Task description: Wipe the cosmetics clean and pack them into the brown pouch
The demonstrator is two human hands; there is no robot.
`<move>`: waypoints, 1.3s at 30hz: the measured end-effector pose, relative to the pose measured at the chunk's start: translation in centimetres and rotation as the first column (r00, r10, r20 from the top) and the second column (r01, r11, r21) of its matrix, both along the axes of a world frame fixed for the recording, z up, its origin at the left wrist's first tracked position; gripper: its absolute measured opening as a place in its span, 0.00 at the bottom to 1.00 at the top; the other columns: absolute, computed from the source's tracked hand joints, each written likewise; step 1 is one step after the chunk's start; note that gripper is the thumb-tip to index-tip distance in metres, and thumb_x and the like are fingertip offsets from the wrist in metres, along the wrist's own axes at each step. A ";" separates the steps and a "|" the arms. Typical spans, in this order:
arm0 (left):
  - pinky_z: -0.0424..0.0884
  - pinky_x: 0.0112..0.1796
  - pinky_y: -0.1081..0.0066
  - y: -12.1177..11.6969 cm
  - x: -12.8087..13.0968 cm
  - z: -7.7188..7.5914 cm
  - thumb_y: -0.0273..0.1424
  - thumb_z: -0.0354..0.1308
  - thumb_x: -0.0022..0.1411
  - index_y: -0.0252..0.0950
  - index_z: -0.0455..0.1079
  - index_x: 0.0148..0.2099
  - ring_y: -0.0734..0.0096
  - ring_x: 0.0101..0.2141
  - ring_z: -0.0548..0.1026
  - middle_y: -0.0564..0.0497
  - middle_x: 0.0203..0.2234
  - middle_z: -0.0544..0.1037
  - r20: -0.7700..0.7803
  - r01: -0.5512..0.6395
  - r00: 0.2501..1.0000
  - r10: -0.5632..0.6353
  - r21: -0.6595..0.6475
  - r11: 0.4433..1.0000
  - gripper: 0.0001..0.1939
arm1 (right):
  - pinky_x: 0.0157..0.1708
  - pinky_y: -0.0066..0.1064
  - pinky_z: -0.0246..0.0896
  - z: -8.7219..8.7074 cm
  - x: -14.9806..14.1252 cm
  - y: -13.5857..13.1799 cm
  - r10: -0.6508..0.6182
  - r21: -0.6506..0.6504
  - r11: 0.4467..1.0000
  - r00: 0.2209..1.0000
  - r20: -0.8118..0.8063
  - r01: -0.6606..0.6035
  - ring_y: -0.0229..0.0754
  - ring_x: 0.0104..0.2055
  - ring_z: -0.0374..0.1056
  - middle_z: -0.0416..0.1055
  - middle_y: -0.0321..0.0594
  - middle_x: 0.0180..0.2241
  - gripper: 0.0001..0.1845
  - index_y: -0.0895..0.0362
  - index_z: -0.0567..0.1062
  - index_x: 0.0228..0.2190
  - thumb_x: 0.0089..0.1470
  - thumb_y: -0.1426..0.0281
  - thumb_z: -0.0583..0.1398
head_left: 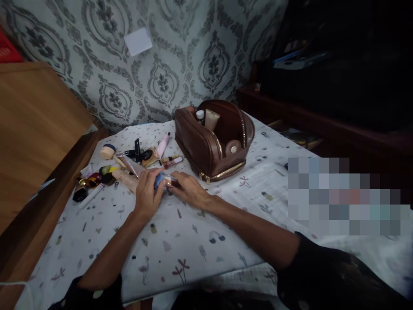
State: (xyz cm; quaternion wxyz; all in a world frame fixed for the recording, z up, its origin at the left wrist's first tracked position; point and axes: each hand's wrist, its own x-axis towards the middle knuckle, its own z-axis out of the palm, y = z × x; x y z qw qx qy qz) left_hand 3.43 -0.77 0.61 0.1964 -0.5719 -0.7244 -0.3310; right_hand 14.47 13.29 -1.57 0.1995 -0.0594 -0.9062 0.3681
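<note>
My left hand (148, 189) is closed on a blue piece that looks like cloth (158, 180), pressed against a small cosmetic jar. The jar (170, 181) has clear sides with something brown inside. On its other side, my right hand (191, 189) grips the jar, its fingers partly hiding it. Just beyond my left hand lie a beige tube (124, 178) and a pale pink tube (132, 165). To the right of the loose cosmetics stands a brown makeup bag (200, 146), unzipped, with a white-capped bottle (200, 115) and a beige tube (212, 119) inside.
Several cosmetics lie at the left, among them a blue-lidded jar (107, 151), a pink tube (163, 144) and a lip gloss (173, 162). A patterned cloth (193, 249) covers the surface. Wooden furniture (41, 129) borders the left side; patterned wall (161, 77) rises behind.
</note>
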 end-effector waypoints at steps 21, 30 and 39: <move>0.68 0.49 0.58 0.5 0.3 0.3 0.33 0.56 0.65 0.37 0.68 0.54 0.55 0.47 0.71 0.41 0.46 0.73 -0.213 0.032 0.976 -0.034 -0.009 0.999 0.16 | 0.47 0.40 0.63 0.0 -0.1 0.1 -0.028 0.191 0.981 1.000 0.009 0.026 0.50 0.50 0.65 0.71 0.49 0.46 0.20 0.60 0.67 0.47 0.55 0.69 0.64; 0.67 0.50 0.56 0.5 0.4 0.3 0.33 0.56 0.65 0.38 0.66 0.55 0.56 0.47 0.71 0.42 0.47 0.73 -0.162 0.042 0.986 -0.040 0.010 0.999 0.17 | 0.45 0.37 0.62 0.0 0.0 -0.1 -0.033 0.267 0.964 0.998 0.059 0.016 0.49 0.47 0.65 0.72 0.48 0.42 0.09 0.59 0.67 0.41 0.59 0.70 0.60; 0.67 0.51 0.56 0.3 0.2 -0.2 0.32 0.57 0.63 0.36 0.63 0.58 0.56 0.49 0.71 0.41 0.48 0.74 -0.152 0.021 0.988 -0.016 0.031 0.999 0.21 | 0.42 0.35 0.59 -0.1 -0.1 0.0 -0.026 0.218 0.976 0.999 0.028 0.020 0.48 0.44 0.65 0.73 0.45 0.40 0.09 0.59 0.69 0.40 0.57 0.71 0.61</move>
